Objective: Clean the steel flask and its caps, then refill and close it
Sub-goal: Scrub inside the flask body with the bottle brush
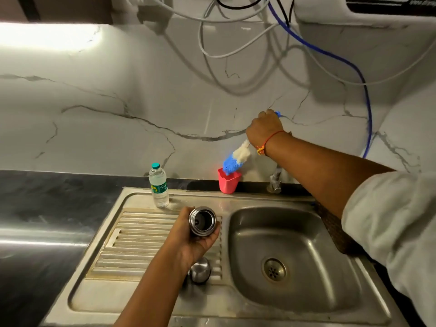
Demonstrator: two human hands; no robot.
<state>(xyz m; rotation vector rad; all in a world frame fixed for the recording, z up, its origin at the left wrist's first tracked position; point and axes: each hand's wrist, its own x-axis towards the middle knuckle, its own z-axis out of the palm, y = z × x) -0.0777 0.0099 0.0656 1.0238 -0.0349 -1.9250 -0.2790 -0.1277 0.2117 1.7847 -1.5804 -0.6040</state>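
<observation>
Steel flask [203, 220] stands open in the left hand [198, 244], whose fingers are curled around the body from below. The mouth is turned up toward the camera, and I judge this is so that a tool can go straight down into it. The flask is held above the ribbed drainboard [141, 232], just beside the basin of the sink [306, 267], so drips would fall on steel and not on the dark counter.

The right hand [264, 128] is stretched to the back wall and grasps the handle of a bottle brush [236, 159]. The blue end of the handle shows above the knuckles. The blue and white bristle head hangs down, with its tip at the mouth of a red cup [227, 182]. This cup seems to be the place where the brush is kept, near the tap [274, 180].

One domed steel cap [200, 270] lies on the drainboard, just beside the left wrist and apart from the flask. I see no second cap. A plastic water bottle [159, 185] with a green lid stands upright at the back edge of the drainboard, probably for the refill. The task looks to be at the start of the cleaning.
</observation>
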